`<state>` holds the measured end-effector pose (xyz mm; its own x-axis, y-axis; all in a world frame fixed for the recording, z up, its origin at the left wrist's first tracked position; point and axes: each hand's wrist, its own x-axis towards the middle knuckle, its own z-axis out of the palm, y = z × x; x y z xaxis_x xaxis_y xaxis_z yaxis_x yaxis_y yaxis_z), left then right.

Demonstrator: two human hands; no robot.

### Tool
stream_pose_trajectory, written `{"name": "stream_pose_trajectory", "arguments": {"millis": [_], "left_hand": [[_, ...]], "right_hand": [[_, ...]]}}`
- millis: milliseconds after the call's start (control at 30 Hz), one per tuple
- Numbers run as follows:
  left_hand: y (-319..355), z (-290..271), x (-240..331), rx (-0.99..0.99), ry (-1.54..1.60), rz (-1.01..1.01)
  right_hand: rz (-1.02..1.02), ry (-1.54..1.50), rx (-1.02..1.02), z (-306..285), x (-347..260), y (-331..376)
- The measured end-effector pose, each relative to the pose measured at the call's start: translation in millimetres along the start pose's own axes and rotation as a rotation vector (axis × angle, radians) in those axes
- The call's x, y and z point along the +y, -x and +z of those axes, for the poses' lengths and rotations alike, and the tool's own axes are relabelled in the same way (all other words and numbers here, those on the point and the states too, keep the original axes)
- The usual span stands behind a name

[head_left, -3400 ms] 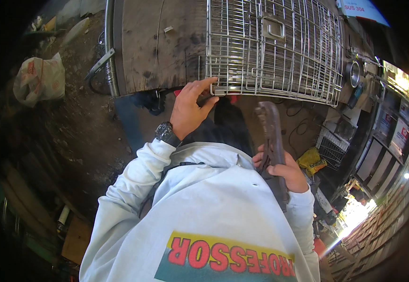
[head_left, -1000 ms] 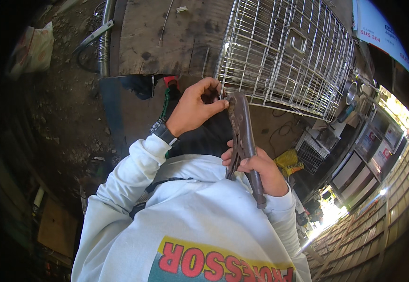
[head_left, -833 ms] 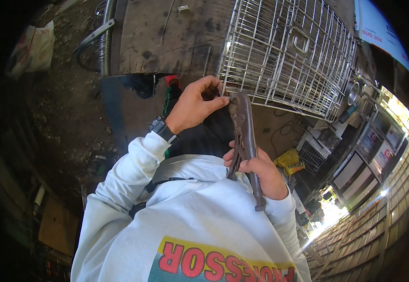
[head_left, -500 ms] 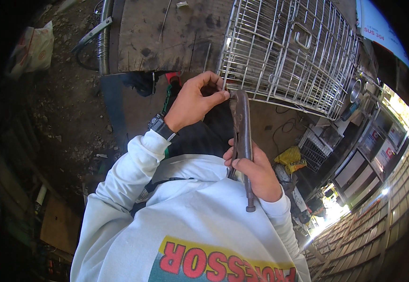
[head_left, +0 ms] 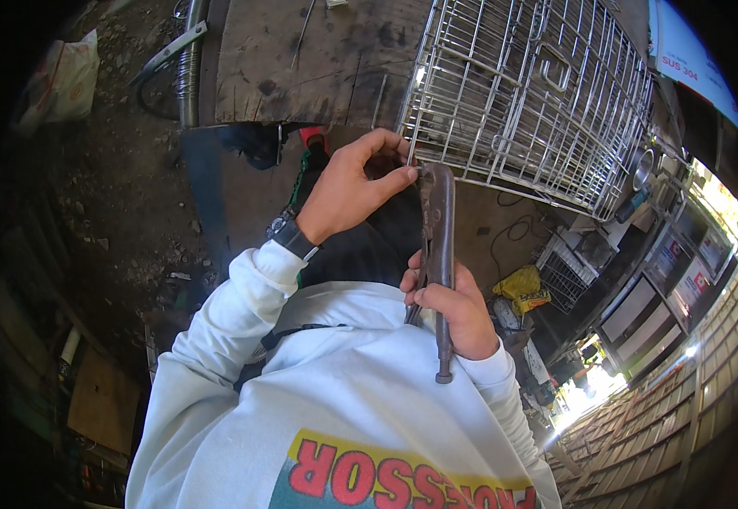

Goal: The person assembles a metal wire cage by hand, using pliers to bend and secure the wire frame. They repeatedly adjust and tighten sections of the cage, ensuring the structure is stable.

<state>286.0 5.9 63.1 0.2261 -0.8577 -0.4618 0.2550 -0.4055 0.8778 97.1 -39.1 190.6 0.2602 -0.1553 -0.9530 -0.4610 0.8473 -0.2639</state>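
At wire cage [head_left: 521, 89] corner — left hand [head_left: 347, 187] pinching edge, right hand [head_left: 464, 312] clamped on pliers [head_left: 443, 246] — thumb [head_left: 398, 181] best clear of jaws.

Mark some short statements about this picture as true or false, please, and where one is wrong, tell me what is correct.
1. The right hand holds dark locking pliers. True.
2. The black watch is on the right wrist. False: it is on the left wrist.
3. The left hand is at the near left corner of the silver wire cage. True.
4. The head of the pliers points away from the cage. False: it points toward the cage, and the tail end is nearer the body.
5. In the picture, the yellow bag is to the right of the right hand. True.
6. The pale plastic bag is to the right of the cage. False: it is at the far left of the picture.
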Motion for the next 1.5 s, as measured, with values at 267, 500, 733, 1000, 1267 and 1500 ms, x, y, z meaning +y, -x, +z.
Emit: {"name": "stream_pose_trajectory", "arguments": {"millis": [267, 500, 733, 1000, 1267, 1500], "left_hand": [[102.2, 17.0, 34.2, -0.228, 0.353, -0.497], [130.0, 54.0, 63.6, -0.471, 0.334, -0.603], [130.9, 62.3, 62.1, -0.402, 0.325, -0.694], [133.2, 63.0, 42.8, -0.434, 0.326, -0.634], [73.3, 27.5, 34.6, -0.428, 0.579, -0.657], [67.6, 71.7, 32.2, -0.162, 0.411, -0.562]], "right_hand": [[-0.023, 0.031, -0.015, -4.2, 3.2, -1.4], [-0.012, 0.051, 0.047, 5.7, -1.9, 0.0], [-0.042, 0.094, 0.087, 16.6, -0.5, -1.4], [-0.104, 0.136, 0.064, 11.7, 9.4, -4.9], [-0.236, 0.140, -0.040, -10.4, 29.4, -8.2], [-0.167, 0.072, -0.163, -27.1, 39.3, -1.7]]}}
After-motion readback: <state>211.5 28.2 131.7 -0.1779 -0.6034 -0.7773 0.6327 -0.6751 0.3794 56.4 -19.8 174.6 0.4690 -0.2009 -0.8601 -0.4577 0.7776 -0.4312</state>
